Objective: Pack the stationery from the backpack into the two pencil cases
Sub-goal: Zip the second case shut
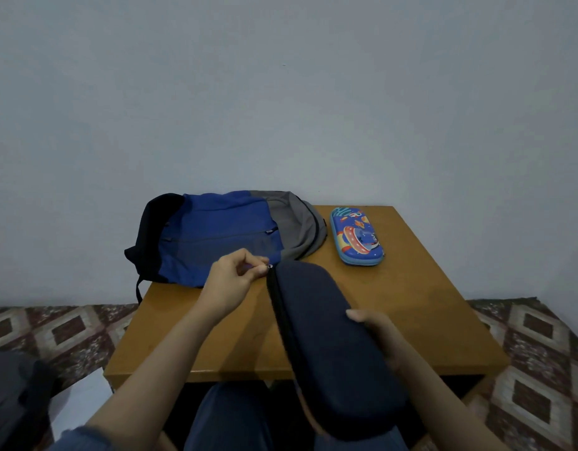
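Observation:
A dark navy pencil case (329, 340) is held above the near edge of the wooden table (411, 304). My right hand (378, 336) grips its right side from beneath, thumb on top. My left hand (235, 278) pinches the small metal zipper pull (270, 265) at the case's far end. A blue, black and grey backpack (216, 236) lies flat at the table's back left, its zippers closed as far as I can see. A light blue pencil case with a cartoon space print (357, 236) lies closed at the back right. No stationery is visible.
The table stands against a plain pale wall. A patterned red and white floor (541, 353) surrounds it. A dark bag (14, 395) and a white sheet (79, 405) lie on the floor at the lower left. My knees in blue trousers (229, 418) are under the table's front edge.

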